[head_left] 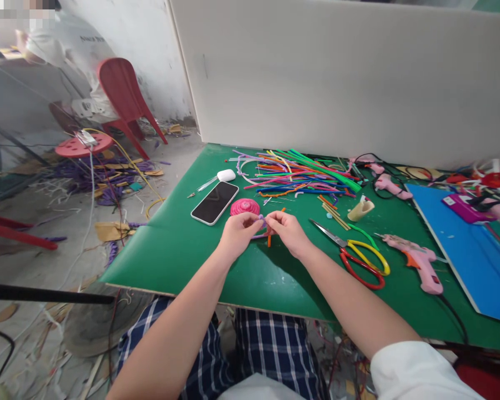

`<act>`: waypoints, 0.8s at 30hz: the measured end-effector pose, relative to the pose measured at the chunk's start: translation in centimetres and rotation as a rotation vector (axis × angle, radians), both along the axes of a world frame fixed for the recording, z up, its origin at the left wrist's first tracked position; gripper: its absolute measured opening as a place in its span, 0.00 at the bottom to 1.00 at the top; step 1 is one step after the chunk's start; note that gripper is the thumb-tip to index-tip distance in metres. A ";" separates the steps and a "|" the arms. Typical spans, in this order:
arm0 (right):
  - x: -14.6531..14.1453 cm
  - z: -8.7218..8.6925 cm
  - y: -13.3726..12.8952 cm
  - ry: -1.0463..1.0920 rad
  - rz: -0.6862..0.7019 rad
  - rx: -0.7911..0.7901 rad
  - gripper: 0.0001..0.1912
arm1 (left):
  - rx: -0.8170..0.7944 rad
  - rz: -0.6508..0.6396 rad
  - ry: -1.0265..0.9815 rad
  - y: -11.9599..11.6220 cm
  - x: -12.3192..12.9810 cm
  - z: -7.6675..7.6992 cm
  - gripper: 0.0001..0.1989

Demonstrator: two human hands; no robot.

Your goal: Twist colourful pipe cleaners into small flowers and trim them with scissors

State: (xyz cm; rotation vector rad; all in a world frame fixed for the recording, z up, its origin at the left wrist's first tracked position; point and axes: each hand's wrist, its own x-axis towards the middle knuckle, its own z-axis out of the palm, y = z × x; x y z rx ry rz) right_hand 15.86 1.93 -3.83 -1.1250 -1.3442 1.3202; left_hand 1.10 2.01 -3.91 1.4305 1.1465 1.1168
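Both hands work close together above the green table. My left hand is closed in a pinch on a purple pipe cleaner, whose end shows between the fingertips. My right hand pinches the same purple pipe cleaner from the other side. An orange pipe cleaner pokes out by the right fingers; whether they grip it too I cannot tell. Just behind my left hand sits a pink coiled disc, partly covered by the fingers.
A phone and white earbud case lie left. Behind are piled pipe cleaners. Scissors, a pink glue gun, a beige tube and a blue board lie right. A person sits far left.
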 end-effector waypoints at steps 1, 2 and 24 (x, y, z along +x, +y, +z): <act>0.0 0.0 0.0 -0.002 0.000 0.001 0.13 | 0.001 -0.004 0.006 0.0 0.0 0.1 0.12; 0.0 0.0 0.0 -0.005 -0.001 0.003 0.12 | -0.002 -0.009 0.009 0.0 0.0 0.1 0.13; 0.2 0.4 -0.1 -0.091 -0.056 0.063 0.11 | -0.091 0.020 -0.129 0.0 -0.1 0.9 0.14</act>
